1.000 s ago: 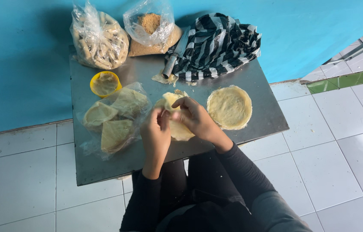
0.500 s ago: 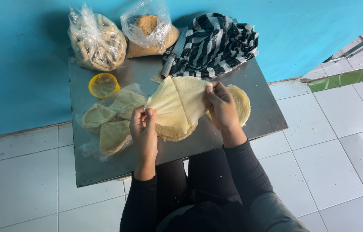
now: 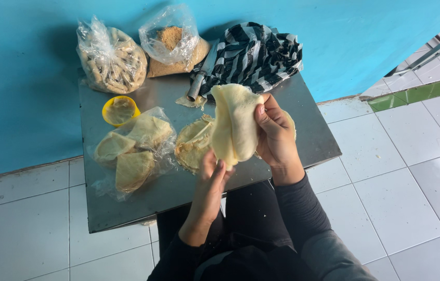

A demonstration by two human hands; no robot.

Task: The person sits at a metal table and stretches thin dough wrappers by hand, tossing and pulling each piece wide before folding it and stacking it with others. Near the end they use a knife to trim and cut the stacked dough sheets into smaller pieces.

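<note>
We lift a thin, pale wrapper (image 3: 235,125) above the metal table (image 3: 178,192), both hands on it.

Our left hand (image 3: 212,174) pinches the wrapper's lower edge between thumb and fingers, and our right hand (image 3: 277,138) grips its right side with the fingers closed on it; the soft sheet hangs folded and hides part of the stack of round wrappers (image 3: 191,145) lying on the table under it. Left of the stack, a clear plastic bag (image 3: 131,153) holds folded wrappers, and a small yellow cup (image 3: 120,110) stands behind it. Along the blue wall (image 3: 22,52) sit a clear bag of stick-shaped pieces (image 3: 112,60), a bag of brown crumbs (image 3: 176,44), and a crumpled black-and-white striped cloth (image 3: 256,54) that partly covers a knife handle (image 3: 196,86).
</note>
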